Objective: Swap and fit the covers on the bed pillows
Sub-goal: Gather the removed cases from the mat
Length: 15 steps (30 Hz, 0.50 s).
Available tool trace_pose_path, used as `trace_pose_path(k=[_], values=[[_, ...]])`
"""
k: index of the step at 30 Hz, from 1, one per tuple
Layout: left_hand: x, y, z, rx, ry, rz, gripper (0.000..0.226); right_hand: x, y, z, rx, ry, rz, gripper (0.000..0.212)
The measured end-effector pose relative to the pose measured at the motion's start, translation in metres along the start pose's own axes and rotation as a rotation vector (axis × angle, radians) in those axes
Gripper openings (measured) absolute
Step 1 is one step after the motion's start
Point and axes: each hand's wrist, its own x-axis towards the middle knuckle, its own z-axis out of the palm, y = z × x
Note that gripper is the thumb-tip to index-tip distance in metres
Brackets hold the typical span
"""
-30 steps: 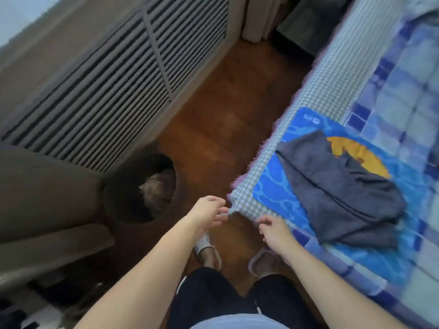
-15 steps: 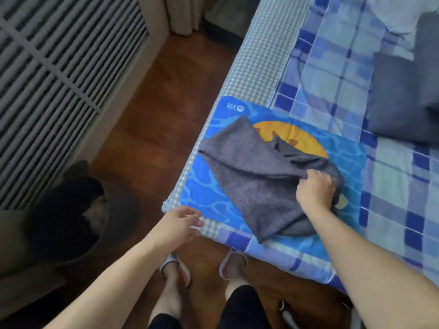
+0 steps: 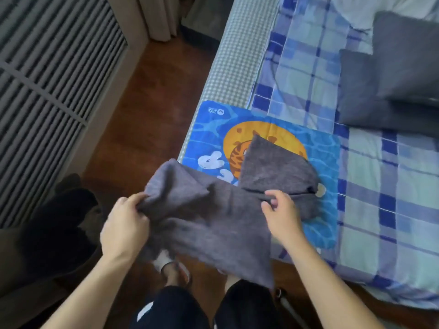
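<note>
Now grey cover (image 3: pixel 213 217) stretched crosswise between both hands, far corner bedward.

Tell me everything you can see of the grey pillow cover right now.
The grey pillow cover looks like soft, slightly fuzzy knit fabric, plain dark grey, limp and empty. It is partly unfolded: one flap lies on the blue cartoon pillow at the bed's edge, while the rest is lifted off the bed and hangs down toward the floor. The left hand bunches its left end; the right hand pinches a folded edge near the middle.
</note>
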Motion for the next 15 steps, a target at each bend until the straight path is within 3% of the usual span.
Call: trace_pose_path(k=[4,7,9,12,15], values=[[0.033,-0.051,-0.004,0.009,0.138,-0.06,0.05,0.073,0.062,-0.005,-0.598,-0.224,0.108,0.086],[0.039,-0.046,0.052,-0.004,-0.049,0.161,0.046,0.094,0.088,0.014,-0.829,-0.352,0.072,0.11],[0.036,-0.038,0.102,0.02,-0.202,0.27,0.049,0.101,0.095,0.028,-0.851,-0.298,0.067,0.098],[0.044,-0.024,0.157,0.098,-0.33,0.251,0.059,0.11,0.1,0.04,-0.784,-0.102,-0.005,0.043],[0.055,-0.016,0.176,0.038,-0.307,0.178,0.056,0.099,0.096,0.032,-0.657,0.044,-0.07,0.016]])
